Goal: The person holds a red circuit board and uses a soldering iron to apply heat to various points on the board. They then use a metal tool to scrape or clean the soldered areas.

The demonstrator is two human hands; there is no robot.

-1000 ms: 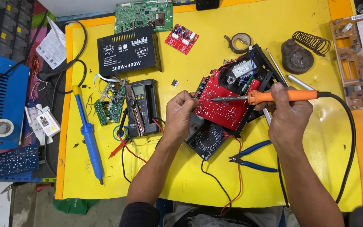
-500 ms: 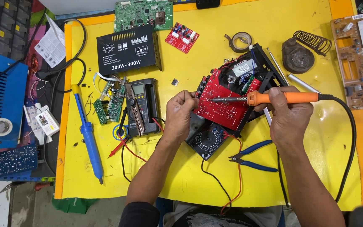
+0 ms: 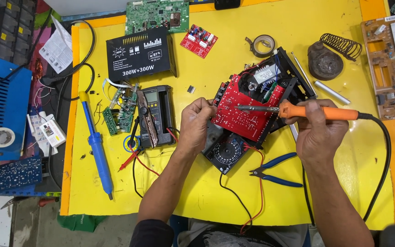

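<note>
Soldering under way, not finished: right hand [image 3: 318, 132] grips orange soldering iron [image 3: 298, 110], tip over red circuit board [image 3: 245, 110] mid-tabletop [image 3: 216, 201], left hand [image 3: 196, 126] closed, pinching board's edge; casing open, pliers [image 3: 275, 170] idle nearby.

Right hand [image 3: 321, 132] grips orange soldering iron [image 3: 318, 111] over red circuit board [image 3: 245, 112]; left hand [image 3: 196, 126] pinches board edge.

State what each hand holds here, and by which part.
The right hand grips the soldering iron by its orange handle. The left hand pinches the left edge of the red circuit board.
</note>
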